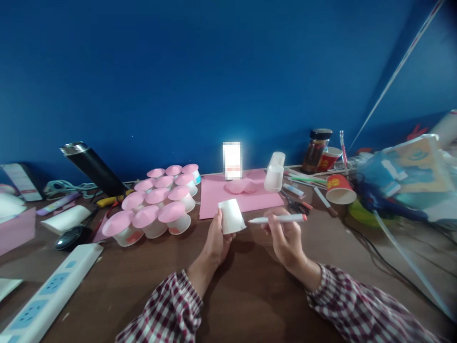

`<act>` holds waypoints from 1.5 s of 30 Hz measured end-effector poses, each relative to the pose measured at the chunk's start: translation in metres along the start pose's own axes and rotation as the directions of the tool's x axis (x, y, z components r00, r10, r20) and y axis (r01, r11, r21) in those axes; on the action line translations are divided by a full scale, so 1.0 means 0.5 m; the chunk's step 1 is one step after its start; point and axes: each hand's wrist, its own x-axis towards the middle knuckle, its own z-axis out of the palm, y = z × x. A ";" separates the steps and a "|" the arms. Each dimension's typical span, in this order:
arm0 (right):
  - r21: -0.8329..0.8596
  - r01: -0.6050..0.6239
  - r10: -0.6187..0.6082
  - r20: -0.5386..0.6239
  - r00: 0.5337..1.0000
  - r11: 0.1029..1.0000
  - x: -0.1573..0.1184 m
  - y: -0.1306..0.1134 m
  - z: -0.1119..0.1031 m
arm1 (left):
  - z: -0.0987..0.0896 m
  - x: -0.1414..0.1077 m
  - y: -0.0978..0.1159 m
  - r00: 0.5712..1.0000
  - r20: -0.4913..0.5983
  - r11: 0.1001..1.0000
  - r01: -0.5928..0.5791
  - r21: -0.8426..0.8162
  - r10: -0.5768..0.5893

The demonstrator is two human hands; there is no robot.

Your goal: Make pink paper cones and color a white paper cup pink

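A white paper cup [232, 216] is in my left hand [216, 238], fingers wrapped round its side and base, above the front of the table. My right hand [285, 236] grips a white marker pen [287, 218] with a red end; its tip points left at the cup, a small gap apart. Behind the cup lies a pink paper sheet [210, 195] with pink paper pieces [241, 186] on it. Two white cups [274, 178] stand at the sheet's right. To the left, several cups topped with pink paper cones [157, 195] stand in rows.
A power strip [53, 290], a black computer mouse [73, 237] and a black flask [94, 166] are on the left. At right are scissors [298, 206], a red paper cup [341, 189], a lidded jar [317, 150], a blue glue gun [396, 205] and cables. A blue wall [160, 85] rises behind.
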 end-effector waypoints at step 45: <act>-0.170 0.363 -0.293 0.334 0.896 0.916 -0.006 -0.028 -0.001 | 0.000 0.002 -0.006 0.996 0.092 0.999 0.019 -0.049 -0.015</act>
